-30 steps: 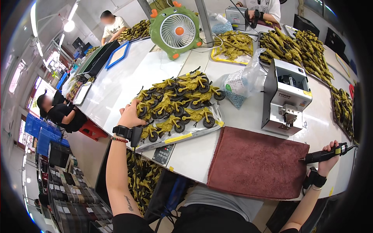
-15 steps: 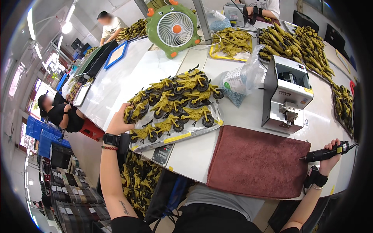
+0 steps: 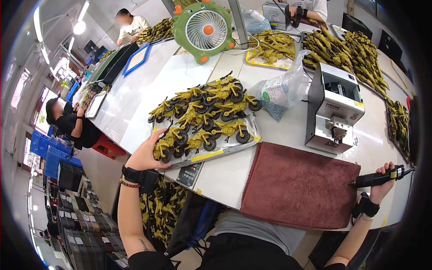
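Note:
My left hand [image 3: 145,154] grips the near left edge of a flat tray [image 3: 211,155] loaded with several yellow toy motorcycles [image 3: 204,116] with black wheels. The tray lies on the white table, left of a dark red cloth mat [image 3: 297,184]. My right hand [image 3: 382,180] is closed around a black electric screwdriver [image 3: 373,178] at the mat's right edge, its tip pointing left over the cloth. Both wrists wear black bands.
A grey and white screw feeder machine [image 3: 335,110] stands behind the mat. A clear bag of small parts [image 3: 279,92] and a green desk fan [image 3: 204,29] sit further back. Trays of yellow parts [image 3: 272,45] fill the far side. Other people work at the left and back.
My left hand slid down and left along the tray, from its upper left side to its near left corner. My right hand with the screwdriver stayed put.

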